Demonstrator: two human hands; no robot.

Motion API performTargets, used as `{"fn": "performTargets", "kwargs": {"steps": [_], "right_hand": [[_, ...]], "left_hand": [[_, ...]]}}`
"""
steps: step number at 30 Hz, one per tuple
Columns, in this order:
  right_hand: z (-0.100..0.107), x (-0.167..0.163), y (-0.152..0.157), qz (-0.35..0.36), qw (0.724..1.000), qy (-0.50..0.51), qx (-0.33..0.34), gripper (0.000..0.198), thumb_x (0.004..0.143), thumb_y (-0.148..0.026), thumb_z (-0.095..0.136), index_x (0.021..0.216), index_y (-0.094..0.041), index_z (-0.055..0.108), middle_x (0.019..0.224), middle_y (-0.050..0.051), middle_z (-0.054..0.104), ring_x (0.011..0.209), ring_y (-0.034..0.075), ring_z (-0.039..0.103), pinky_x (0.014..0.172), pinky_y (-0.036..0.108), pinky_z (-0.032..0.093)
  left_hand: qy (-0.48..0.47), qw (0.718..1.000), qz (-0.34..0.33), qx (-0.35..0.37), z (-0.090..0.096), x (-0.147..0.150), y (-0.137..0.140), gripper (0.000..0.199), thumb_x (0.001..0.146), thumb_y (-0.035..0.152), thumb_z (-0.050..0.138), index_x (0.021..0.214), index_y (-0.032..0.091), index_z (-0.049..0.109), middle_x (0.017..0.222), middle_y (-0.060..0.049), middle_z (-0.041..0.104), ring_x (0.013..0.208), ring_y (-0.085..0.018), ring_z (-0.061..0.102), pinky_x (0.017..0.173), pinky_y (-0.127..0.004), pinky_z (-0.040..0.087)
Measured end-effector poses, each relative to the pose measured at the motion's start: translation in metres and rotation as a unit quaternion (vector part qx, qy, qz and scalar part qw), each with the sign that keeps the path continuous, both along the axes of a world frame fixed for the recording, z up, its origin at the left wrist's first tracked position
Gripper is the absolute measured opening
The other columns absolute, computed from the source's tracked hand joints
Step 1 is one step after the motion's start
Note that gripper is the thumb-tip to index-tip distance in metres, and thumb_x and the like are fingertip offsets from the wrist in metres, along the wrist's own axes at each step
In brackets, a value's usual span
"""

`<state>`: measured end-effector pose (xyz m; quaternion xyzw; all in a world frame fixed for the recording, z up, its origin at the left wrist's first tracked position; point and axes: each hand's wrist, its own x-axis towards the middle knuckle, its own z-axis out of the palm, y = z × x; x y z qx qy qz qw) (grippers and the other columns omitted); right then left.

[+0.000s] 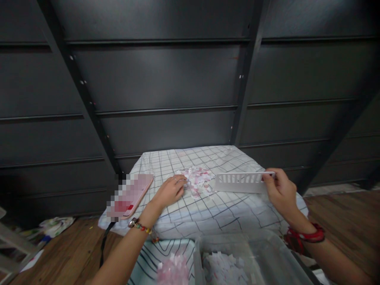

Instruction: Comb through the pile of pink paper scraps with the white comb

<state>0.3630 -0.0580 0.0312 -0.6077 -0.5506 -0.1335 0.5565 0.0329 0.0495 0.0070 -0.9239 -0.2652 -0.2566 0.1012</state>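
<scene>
A loose pile of small white and pink paper pieces (198, 181) lies on the cloth-covered table (219, 208). My left hand (170, 191) rests on the cloth at the pile's left edge. Its fingers reach toward the papers with the thumb apart, and nothing shows in its grip. To the right, my right hand (280, 190) pinches one end of a flat white slotted plastic strip (241, 188). The strip stands on its long edge, slots along the top, with its far end close to the pile's right side.
A partly pixelated phone (139, 194) with a black cable lies on the left. In front are a pale tray (148, 257) with wavy lines, holding pink papers, and a translucent bin (267, 253) with white papers. A dark panelled wall (166, 79) rises behind.
</scene>
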Motion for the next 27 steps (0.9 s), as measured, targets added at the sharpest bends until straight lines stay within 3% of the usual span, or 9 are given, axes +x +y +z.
{"fn": "performTargets", "kwargs": {"steps": [15,27], "right_hand": [[0.005,-0.023,0.013,0.066,0.997,-0.040,0.013,0.021,0.080,-0.040,0.043,0.078,-0.021,0.051,0.060,0.000,0.056,0.051,0.014,0.050,0.049,0.025,0.038],[0.014,-0.010,0.000,0.058,0.996,-0.053,0.036,0.018,0.080,-0.037,0.045,0.076,-0.021,0.051,0.058,0.000,0.055,0.049,0.014,0.050,0.046,0.025,0.038]], "left_hand": [[-0.004,1.000,-0.005,0.002,0.001,0.000,0.000,0.025,0.081,0.012,0.044,0.102,0.016,0.056,0.110,-0.009,0.057,0.104,-0.020,0.052,0.088,-0.035,0.046],[-0.002,1.000,-0.002,0.003,0.001,0.001,-0.001,0.024,0.081,0.012,0.043,0.100,0.016,0.057,0.109,-0.009,0.058,0.104,-0.020,0.052,0.088,-0.036,0.046]]}}
